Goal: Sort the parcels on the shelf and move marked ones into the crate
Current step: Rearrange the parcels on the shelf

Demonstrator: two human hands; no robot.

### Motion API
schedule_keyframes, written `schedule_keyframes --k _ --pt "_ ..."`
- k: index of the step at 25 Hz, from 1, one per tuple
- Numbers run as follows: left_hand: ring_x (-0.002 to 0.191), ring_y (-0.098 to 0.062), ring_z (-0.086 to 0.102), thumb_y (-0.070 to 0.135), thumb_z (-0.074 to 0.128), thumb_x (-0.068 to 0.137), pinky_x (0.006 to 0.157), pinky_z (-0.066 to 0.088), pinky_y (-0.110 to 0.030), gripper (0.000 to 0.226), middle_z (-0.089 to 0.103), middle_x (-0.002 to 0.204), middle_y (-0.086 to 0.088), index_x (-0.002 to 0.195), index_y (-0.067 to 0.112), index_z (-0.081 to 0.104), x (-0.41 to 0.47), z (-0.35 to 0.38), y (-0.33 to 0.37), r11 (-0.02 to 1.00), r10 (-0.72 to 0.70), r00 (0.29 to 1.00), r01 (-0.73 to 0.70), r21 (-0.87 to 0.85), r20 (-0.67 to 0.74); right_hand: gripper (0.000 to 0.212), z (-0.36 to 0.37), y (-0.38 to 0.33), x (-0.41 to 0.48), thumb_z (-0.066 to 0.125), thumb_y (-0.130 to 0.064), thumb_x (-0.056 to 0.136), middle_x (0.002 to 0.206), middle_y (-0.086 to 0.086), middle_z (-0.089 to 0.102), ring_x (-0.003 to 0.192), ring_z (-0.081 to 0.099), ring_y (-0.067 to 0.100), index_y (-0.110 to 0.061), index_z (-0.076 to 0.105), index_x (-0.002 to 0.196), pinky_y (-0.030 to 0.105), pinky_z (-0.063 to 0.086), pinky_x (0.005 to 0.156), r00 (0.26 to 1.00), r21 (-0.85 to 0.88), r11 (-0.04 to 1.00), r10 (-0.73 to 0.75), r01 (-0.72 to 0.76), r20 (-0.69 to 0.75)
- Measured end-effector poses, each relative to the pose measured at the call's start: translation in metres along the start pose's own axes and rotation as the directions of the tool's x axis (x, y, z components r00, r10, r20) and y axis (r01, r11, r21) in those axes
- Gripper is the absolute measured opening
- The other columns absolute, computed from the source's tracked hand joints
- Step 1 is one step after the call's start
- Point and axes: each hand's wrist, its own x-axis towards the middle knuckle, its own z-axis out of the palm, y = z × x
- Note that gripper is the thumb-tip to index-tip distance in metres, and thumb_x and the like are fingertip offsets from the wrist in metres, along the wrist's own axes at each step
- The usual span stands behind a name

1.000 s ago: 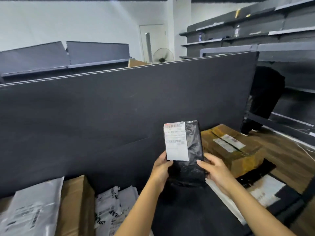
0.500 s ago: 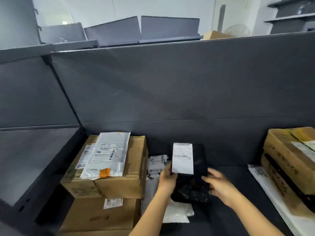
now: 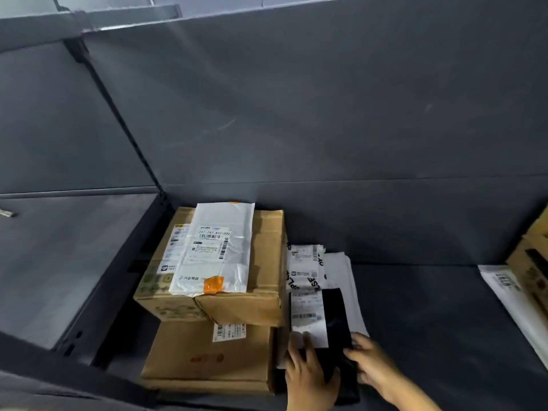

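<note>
- Dim, flat light falls from above.
- Glare whitens the white mailer [image 3: 218, 247] at frame centre.
- Deep shadow fills the lower left.
- Both hands blur softly.
- Edges bow from wide-angle distortion.

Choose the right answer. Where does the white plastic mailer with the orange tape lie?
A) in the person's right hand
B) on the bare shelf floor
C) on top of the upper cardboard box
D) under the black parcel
C: the white mailer with orange tape lies flat across the top of the upper cardboard box, which is stacked on a lower cardboard box, left of the black parcel.
</note>
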Motion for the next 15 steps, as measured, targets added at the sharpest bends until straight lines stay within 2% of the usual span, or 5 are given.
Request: schedule_keyframes --k 4,5,8,11,15 --pt "0.067 -0.026 0.073 0.072 0.038 0.039 0.046 0.055 -0.030 0.097 0.069 0.098 -0.014 0.114 0.012 0.048 0.017 -0.004 -0.007 1.000 0.003 1.000 -0.002 -0.025 0.029 0.026 0.016 -0.009 0.007 0.048 0.001 0.091 0.098 0.008 0.069 0.092 0.066 0.025 -0.020 0.063 0.096 0.039 0.056 0.075 1.000 -0.047 0.999 0.008 -0.009 -0.017" --pt "0.082 -0.032 0.073 0.070 0.033 0.046 0.056 0.058 -0.038 0.102 0.069 0.105 -0.020 0.120 0.002 0.043 0.020 -0.018 -0.001 0.998 -0.056 0.985 0.059 -0.014 0.166 0.028 0.020 -0.013 0.007 0.047 0.001 0.091 0.096 0.007 0.069 0.090 0.066 0.023 -0.021 0.063 0.092 0.036 0.057 0.070 1.000 -0.063 0.998 0.013 -0.014 -0.014" --pt "0.139 -0.040 0.031 0.065 0.031 0.076 0.109 0.033 -0.049 0.101 0.021 0.152 -0.029 0.147 -0.002 0.005 0.027 -0.032 0.004 0.992 -0.100 0.987 0.109 -0.063 0.125 0.032 0.027 -0.015 0.009 0.042 0.004 0.090 0.094 0.008 0.070 0.087 0.067 0.022 -0.020 0.063 0.094 0.029 0.055 0.061 0.998 -0.108 0.992 0.062 -0.060 0.015" --pt "0.093 -0.031 0.071 0.062 0.036 0.062 0.066 0.058 -0.032 0.099 0.064 0.117 -0.023 0.135 -0.002 0.022 0.039 -0.019 -0.011 0.994 -0.028 0.992 0.040 -0.097 0.123 0.028 0.028 -0.016 0.009 0.045 0.001 0.091 0.094 0.006 0.071 0.085 0.067 0.019 -0.019 0.064 0.094 0.027 0.054 0.059 0.997 -0.143 0.987 0.074 -0.071 0.022" --pt "0.075 -0.022 0.073 0.055 0.024 0.081 0.053 0.056 -0.025 0.070 0.018 0.151 -0.019 0.118 0.004 0.055 0.046 0.008 -0.015 0.992 0.091 0.992 -0.098 -0.074 -0.092 0.014 0.033 -0.020 0.014 0.055 -0.018 0.091 0.097 0.004 0.072 0.088 0.068 0.017 -0.023 0.067 0.096 0.030 0.058 0.067 0.999 -0.213 0.977 0.035 -0.031 0.015"
